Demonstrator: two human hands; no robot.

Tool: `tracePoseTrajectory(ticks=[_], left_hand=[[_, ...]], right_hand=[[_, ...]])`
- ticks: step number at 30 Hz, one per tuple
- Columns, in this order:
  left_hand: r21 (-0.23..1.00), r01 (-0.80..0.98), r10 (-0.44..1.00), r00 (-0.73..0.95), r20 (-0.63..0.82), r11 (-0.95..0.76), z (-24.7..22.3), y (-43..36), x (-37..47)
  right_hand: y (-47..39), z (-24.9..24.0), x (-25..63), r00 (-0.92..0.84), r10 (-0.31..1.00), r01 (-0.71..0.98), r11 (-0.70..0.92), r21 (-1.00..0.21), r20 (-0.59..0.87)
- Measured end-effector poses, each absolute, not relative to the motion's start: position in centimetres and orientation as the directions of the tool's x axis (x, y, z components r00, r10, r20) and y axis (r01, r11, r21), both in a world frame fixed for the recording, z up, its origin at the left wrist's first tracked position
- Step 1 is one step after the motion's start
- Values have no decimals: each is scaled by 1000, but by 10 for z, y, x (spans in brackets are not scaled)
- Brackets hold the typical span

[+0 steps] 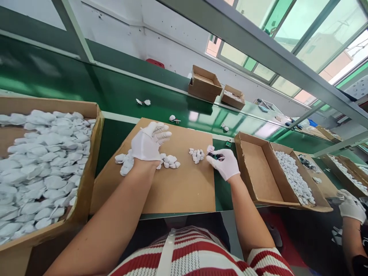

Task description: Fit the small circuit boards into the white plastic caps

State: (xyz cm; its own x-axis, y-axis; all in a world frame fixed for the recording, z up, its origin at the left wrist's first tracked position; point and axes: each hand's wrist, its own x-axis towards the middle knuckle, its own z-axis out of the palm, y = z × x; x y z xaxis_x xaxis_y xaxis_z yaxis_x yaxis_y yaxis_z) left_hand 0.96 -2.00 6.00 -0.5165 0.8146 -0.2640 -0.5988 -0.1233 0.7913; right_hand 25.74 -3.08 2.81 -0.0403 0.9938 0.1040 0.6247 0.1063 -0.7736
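My left hand [148, 142], in a white glove, hovers palm-side over the cardboard sheet [189, 188] with its fingers apart and nothing visible in them. Small white plastic pieces [170, 161] lie just right of its wrist, and larger white pieces [125, 162] lie left of it. At the sheet's right edge my gloved right hand [225, 164] is closed around a few small dark green circuit boards [216, 156]; the fingers partly hide them. Close to its fingertips is a heap of small white pieces [196, 155]. A loose green circuit board [228, 144] lies beyond this hand.
A large box [99, 126] of white pieces stands at left. To the right are a cardboard tray [260, 168] and a box of small white parts [296, 178]. Small assemblies [172, 118] lie on the green bench. A co-worker's gloved hand [352, 207] is at far right.
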Motion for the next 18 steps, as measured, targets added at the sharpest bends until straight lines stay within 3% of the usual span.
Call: tracePoseTrajectory(ticks=[4,8,10,15,18], left_hand=[[807,-582,832,-493,-256,-97,58,-19,11],[819,-566,840,-488,-239,-96,56,-17,13],[828,-554,840,-488,-237,-88,56,-17,14],[851,-469,733,-661,-159,-238,52,-17,7],[851,-419,659,-742,-119,-318,46,-16,-6]], right_hand=[[-64,17,222,-385,891,584,438,-684,242],[-68,8,219,-620,779,587,543,-600,99],[-55,15,229,-621,781,601,528,-600,66],[12,45,234,-389,913,688,378,-620,125],[69,46,193,-429,903,734,362,-575,22]])
